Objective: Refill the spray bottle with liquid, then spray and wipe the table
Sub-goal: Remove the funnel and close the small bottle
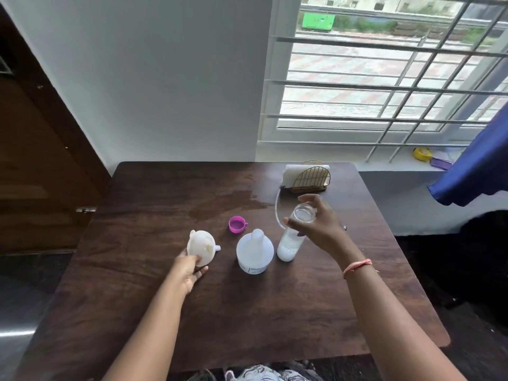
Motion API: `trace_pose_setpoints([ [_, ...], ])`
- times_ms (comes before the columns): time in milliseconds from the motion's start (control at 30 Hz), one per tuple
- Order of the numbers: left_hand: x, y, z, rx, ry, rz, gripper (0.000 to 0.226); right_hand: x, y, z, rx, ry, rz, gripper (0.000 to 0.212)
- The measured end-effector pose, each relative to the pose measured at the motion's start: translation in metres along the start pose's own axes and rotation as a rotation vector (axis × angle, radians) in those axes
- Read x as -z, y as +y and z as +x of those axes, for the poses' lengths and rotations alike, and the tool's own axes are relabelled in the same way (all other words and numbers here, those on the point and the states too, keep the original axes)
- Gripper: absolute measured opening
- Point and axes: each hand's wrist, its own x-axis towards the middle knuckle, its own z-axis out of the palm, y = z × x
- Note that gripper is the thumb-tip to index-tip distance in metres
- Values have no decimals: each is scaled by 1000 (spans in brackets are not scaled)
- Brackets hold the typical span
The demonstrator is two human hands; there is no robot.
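Dark wooden desk [137, 312] set against a white wall, barred window to the right.

Left hand [189, 270]: fingers curled round the lower edge of a white plastic funnel [202, 246]. Its grip is grasping the funnel, which lies tilted on the desk with its wide mouth turned toward the camera.

Right hand [319, 224]: thumb and fingers wrapped loosely round the neck of the spray bottle [288, 246]. Its grip is on the bottle near the open mouth; how firm the hold is, cannot tell. The bottle is clear, uncapped, leaning slightly, its base on the desk, right of centre. A thin clear tube [276, 207] curves along the desk just behind it.

Between the two hands stands a squat translucent white refill container [254, 254], upright, label facing the camera, just beside the spray bottle but apart from it. A pink cap [237, 224] lies open side up behind the container.

Wet patch [228, 203] on the desk behind the cap. At the far edge, a gold wire holder [312, 178] with white napkins [291, 174]. Orange thread band [356, 266] on the right wrist. Blue curtain [478, 166] at the right edge.
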Motion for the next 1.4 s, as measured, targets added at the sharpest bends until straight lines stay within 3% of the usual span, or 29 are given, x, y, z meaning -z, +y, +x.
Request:
trace_pose_setpoints([
  [233,-6,7,2,-150,144,104,35,5,-13,8,57,-182,-292,53],
  [333,-9,12,2,-193,159,142,29,8,-17,11,52,-233,-311,51],
  [533,-20,11,2,-248,231,174,33,18,-17,20,54,-335,-298,69],
  [733,-22,14,-2,-273,353,152,29,21,-18,30,70,-417,-318,67],
  [833,-33,26,-8,-458,425,332,21,19,-18,34,91,-450,-329,66],
  [933,-63,43,-8,-733,319,588,19,16,-16,37,113,-470,-326,64],
  [1000,-89,51,1,-785,165,800,22,15,-15,38,110,-470,-313,64],
  [1133,-126,56,25,-594,7,1317,46,16,-13,38,112,-467,-289,64],
  [1200,-131,57,36,-501,-17,1496,47,17,-12,37,120,-460,-288,64],
  [1300,-131,52,46,-517,30,1543,27,18,-12,34,132,-434,-296,62],
  [1400,-129,58,44,-580,120,1229,16,15,-12,31,153,-420,-327,61],
])
